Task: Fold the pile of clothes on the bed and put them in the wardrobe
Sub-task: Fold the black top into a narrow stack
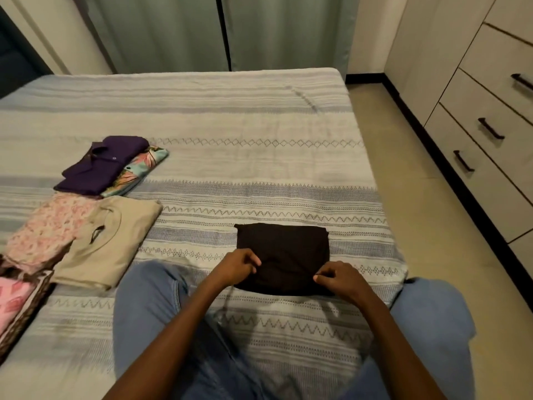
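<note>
dark garment (284, 255): soft, light, limp by the look of it; likely to sag or unfold if lifted by one edge, so take it from both near corners or slide flat palms under. folded to a neat brown-black rectangle, flat on the striped bed (259, 111), near edge. left hand (238, 268) and right hand (336, 280) apart, each pinching a near corner.

Pink garment (11, 301) cut off at left edge; floral shirt (138, 168) mostly under purple shirt (101, 166).
</note>
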Action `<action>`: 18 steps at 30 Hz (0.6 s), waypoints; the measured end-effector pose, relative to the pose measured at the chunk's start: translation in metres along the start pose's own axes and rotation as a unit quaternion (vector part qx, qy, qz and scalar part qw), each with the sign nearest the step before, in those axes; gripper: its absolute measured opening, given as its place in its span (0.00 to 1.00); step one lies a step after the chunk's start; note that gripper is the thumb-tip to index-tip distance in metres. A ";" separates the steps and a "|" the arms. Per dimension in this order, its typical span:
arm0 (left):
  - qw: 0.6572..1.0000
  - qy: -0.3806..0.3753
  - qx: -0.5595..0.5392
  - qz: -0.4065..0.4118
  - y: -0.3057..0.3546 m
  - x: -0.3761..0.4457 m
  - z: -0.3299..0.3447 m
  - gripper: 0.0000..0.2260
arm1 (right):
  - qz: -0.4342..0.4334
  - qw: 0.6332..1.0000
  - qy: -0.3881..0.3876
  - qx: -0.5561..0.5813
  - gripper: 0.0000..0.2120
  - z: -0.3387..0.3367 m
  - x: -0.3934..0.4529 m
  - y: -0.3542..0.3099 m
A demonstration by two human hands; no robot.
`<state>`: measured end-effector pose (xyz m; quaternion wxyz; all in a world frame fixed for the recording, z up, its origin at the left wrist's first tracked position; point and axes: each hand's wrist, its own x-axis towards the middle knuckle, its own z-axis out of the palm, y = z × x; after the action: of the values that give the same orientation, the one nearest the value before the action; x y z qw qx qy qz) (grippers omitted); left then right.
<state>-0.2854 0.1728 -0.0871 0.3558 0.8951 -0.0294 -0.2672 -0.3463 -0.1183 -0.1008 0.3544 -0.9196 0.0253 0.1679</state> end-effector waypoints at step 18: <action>0.958 0.132 0.245 0.062 -0.020 0.062 0.040 0.34 | -0.061 0.954 0.127 -0.264 0.37 0.075 0.072 -0.022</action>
<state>-0.2550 0.1481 -0.1527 0.1422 0.9785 -0.1021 -0.1086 -0.2966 -0.0476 -0.1620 0.1022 -0.9939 -0.0314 0.0283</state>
